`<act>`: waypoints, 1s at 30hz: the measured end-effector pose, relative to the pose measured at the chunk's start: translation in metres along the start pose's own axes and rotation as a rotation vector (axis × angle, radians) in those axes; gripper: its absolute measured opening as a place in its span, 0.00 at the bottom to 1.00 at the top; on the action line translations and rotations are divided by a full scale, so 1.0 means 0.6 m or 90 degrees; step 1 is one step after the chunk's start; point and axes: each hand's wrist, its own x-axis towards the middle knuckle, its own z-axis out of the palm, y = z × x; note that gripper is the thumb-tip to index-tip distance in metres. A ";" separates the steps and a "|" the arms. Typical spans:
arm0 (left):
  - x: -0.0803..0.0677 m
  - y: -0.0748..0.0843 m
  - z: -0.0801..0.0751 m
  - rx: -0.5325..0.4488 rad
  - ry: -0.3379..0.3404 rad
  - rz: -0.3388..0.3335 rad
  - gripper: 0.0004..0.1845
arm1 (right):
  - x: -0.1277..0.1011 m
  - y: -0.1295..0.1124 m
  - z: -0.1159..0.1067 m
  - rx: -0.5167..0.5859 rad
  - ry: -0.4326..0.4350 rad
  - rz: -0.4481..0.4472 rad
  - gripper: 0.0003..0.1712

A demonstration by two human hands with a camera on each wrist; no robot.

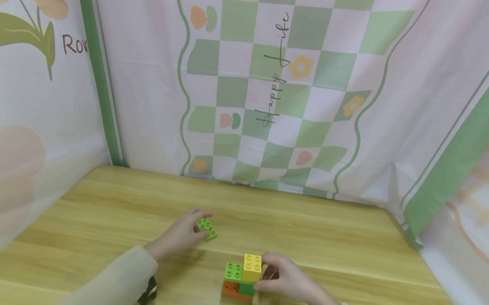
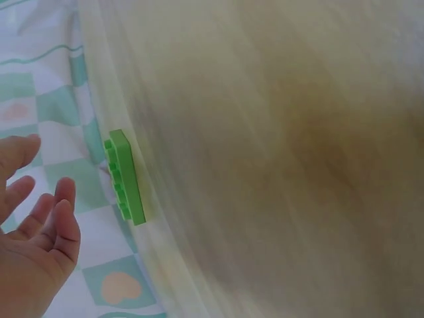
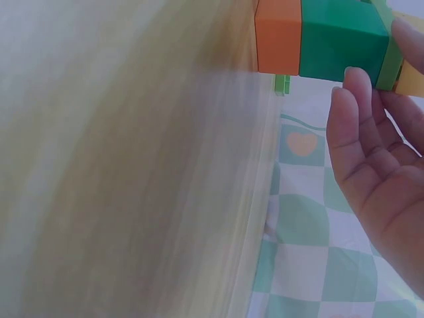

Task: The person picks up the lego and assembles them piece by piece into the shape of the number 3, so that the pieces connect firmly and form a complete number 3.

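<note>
The left hand is out over the wood surface, right next to a flat light green plate brick. In the head view its fingertips look like they touch the plate's near edge. In the left wrist view the fingers are straight & spread, w/ a small gap to the green plate. So the left hand is loose and grips nothing. The plate lies flat on the surface, bumps up, a bit left of the middle.

The right hand is at the little brick stack, which sits on the surface near the front, about in the middle. The stack has an orange brick & a dark green brick at the bottom, side by side. On top sit a light green brick on the left and a yellow brick on the right; the yellow one stands highest. The right hand's thumb and fingers curl round the stack's right side and hold it. In the right wrist view the fingers press on the dark green brick, w/ the orange brick next to it.

The plate & the stack are near each other but not touching. Behind the surface hangs a cloth w/ green and white squares & flowers.
</note>
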 end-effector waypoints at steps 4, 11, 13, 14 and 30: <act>0.001 -0.007 0.005 -0.009 -0.023 -0.005 0.26 | 0.001 0.000 0.000 -0.003 0.001 0.004 0.12; 0.003 -0.008 0.010 0.022 -0.057 -0.022 0.27 | 0.000 0.001 0.002 0.007 0.006 0.001 0.12; 0.004 -0.008 0.011 0.044 -0.058 -0.020 0.27 | 0.000 0.002 0.002 0.007 0.006 0.002 0.12; 0.005 -0.008 0.011 0.051 -0.058 -0.020 0.27 | 0.000 0.001 0.002 0.009 0.005 0.002 0.12; 0.020 -0.027 0.021 0.134 -0.077 -0.003 0.25 | 0.002 0.003 0.000 0.000 -0.001 0.006 0.13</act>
